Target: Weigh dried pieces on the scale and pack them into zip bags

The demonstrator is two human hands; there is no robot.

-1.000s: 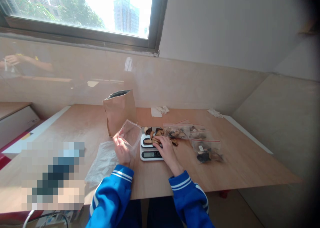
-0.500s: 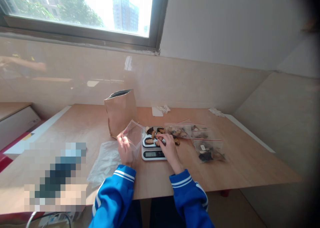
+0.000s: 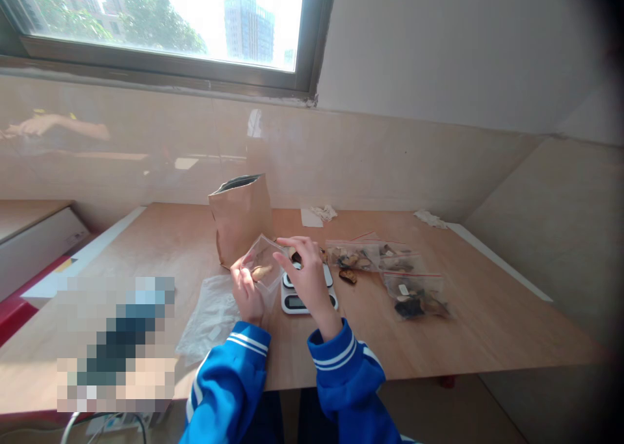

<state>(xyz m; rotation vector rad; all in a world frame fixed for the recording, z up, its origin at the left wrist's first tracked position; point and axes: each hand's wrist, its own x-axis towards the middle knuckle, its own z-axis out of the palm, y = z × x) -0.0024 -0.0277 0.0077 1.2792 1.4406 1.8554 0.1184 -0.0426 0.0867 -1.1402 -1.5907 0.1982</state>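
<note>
My left hand (image 3: 246, 291) holds a small clear plastic bag (image 3: 263, 265) open just left of a white kitchen scale (image 3: 305, 291). A brown dried piece (image 3: 260, 272) lies inside the bag. My right hand (image 3: 305, 272) hovers over the scale beside the bag's mouth, fingers spread and loosely curled, with nothing visible in them. Dark dried pieces sit on the scale's platform, mostly hidden behind my right hand. One loose piece (image 3: 348, 276) lies on the table to the right of the scale.
A brown paper bag (image 3: 240, 218) stands open behind the scale. Filled zip bags (image 3: 390, 268) lie to the right, and flat clear bags (image 3: 207, 314) to the left. Crumpled paper scraps (image 3: 322, 213) rest near the tiled wall. A blurred patch covers the table's left.
My right hand rose from the pieces on the scale and moved left to the bag's mouth. A brown piece now lies inside the clear bag, which was empty before.
</note>
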